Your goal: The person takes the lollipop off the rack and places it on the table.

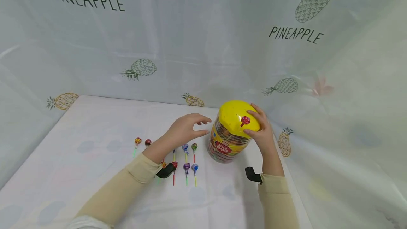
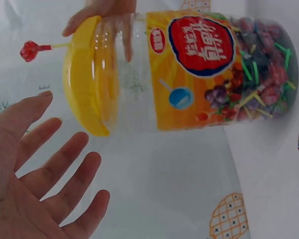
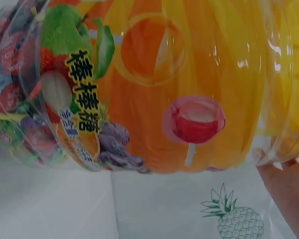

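A clear plastic jar (image 1: 227,140) with a domed yellow lid (image 1: 233,112) stands on the table, a colourful wrapped label round its middle. Lollipops (image 2: 269,64) fill its lower part in the left wrist view. One red-wrapped lollipop (image 2: 29,51) sticks up from the lid on a yellow stick. My right hand (image 1: 262,130) grips the right side of the lid, thumb in front and fingers toward the back. To the left of the jar, my left hand (image 1: 187,126) holds nothing, its fingers spread and pointing at the jar. The right wrist view shows the jar's label (image 3: 154,89) up close.
Several lollipops lie in rows on the white table left of the jar, among them a purple one (image 1: 186,166) and a blue one (image 1: 195,167). My left forearm (image 1: 127,183) covers part of these rows. A pineapple-print sheet (image 1: 203,38) hangs behind the table.
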Demonstrator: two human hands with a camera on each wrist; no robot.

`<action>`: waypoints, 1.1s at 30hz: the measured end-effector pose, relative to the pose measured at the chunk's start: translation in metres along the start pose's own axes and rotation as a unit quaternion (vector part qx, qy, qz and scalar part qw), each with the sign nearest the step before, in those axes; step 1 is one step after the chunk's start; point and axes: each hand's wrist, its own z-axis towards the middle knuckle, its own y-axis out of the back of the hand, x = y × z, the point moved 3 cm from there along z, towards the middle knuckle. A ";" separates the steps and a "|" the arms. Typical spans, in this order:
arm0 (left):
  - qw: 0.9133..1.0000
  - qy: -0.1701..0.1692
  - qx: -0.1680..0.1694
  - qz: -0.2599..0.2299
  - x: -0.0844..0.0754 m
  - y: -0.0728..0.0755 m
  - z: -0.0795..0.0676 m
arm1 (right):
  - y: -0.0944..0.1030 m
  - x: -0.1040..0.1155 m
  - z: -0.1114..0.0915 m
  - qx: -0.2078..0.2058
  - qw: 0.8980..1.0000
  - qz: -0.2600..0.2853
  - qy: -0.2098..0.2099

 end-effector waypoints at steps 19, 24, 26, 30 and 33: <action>0.998 -0.014 -0.047 -0.041 -0.018 0.006 0.014 | -0.031 -0.012 -0.013 -0.178 0.976 -0.119 -0.030; 0.997 -0.019 -0.056 -0.048 -0.027 0.007 0.020 | -0.039 -0.012 -0.018 -0.212 0.970 -0.115 -0.020; 0.997 -0.021 -0.060 -0.048 -0.031 0.007 0.023 | -0.039 -0.012 -0.019 -0.219 0.969 -0.113 -0.014; 0.997 -0.024 -0.060 -0.047 -0.038 0.007 0.028 | -0.039 -0.015 -0.020 -0.219 0.971 -0.096 0.007; 0.997 -0.026 -0.058 -0.054 -0.042 0.005 0.033 | -0.040 -0.009 -0.022 -0.211 0.973 -0.085 0.028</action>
